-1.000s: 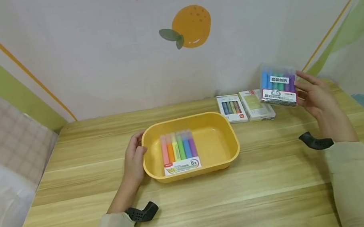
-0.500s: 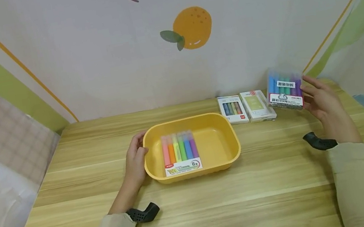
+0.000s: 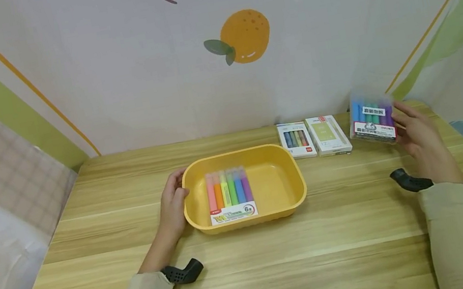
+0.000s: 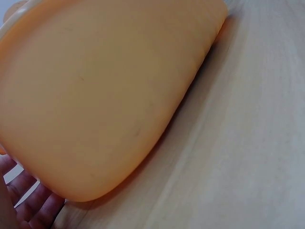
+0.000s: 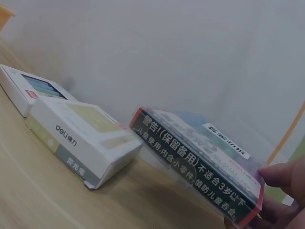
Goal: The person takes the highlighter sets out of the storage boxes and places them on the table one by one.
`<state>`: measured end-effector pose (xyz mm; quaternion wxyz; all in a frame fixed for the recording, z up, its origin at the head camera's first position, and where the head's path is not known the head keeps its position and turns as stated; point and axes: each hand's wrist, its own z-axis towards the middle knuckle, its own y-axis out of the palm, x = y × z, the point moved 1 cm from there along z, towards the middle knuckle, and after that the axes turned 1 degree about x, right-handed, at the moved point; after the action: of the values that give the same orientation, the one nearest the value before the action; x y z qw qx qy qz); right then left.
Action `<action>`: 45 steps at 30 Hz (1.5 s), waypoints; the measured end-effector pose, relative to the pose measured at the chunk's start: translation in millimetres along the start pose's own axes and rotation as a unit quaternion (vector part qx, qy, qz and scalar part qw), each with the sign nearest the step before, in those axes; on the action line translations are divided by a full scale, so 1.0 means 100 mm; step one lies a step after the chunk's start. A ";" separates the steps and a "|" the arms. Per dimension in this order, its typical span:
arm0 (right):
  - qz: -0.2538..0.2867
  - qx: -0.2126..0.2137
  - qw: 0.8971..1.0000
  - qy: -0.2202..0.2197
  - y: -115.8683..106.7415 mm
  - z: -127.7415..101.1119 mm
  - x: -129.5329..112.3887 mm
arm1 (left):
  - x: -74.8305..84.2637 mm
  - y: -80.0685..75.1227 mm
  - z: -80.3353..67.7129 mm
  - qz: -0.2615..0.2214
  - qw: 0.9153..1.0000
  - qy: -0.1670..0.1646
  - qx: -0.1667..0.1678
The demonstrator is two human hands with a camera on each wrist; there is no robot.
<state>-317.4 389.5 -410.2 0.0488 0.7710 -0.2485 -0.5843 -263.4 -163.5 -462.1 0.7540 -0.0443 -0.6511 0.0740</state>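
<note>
My right hand (image 3: 416, 135) grips a clear pack of blue, green and purple markers (image 3: 371, 121) by its right side, tilted and low over the table at the far right. The right wrist view shows the marker pack (image 5: 200, 164) with its near-left end down close to the wood and my fingertips (image 5: 281, 176) on its right end. My left hand (image 3: 172, 204) holds the left rim of a yellow tray (image 3: 284, 181); a pack of several highlighters (image 3: 228, 194) lies inside it. The left wrist view is filled by the tray wall (image 4: 105, 95).
Two white boxes lie side by side at the back: one showing coloured pens (image 3: 295, 139), one with a green label (image 3: 327, 134), just left of the held pack. The wall rises right behind them. The wooden table (image 3: 280, 260) stretches toward me.
My right hand has carried the marker pack down and to the right, from raised above the boxes to low beside them. The left hand and tray have stayed put.
</note>
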 end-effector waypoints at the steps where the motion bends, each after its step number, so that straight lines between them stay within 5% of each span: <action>1: 0.002 0.003 1.000 0.000 -0.01 0.01 0.00 | 0.00 0.00 0.00 0.000 1.000 0.000 -0.001; 24: -0.055 0.046 0.997 -0.007 -0.04 0.15 0.15 | 0.01 0.00 -0.01 0.001 1.000 -0.001 -0.003; 31: -0.102 0.078 0.991 -0.043 -0.01 0.19 0.22 | 0.00 0.00 -0.01 0.008 1.000 0.005 -0.001; 45: -0.215 0.101 0.971 -0.023 0.04 0.20 0.25 | 0.00 0.00 -0.01 -0.006 1.000 0.003 0.000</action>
<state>-332.8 379.0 -436.9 -0.1614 0.7938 -0.1360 -0.5704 -262.0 -163.3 -462.3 0.7563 -0.0409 -0.6492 0.0691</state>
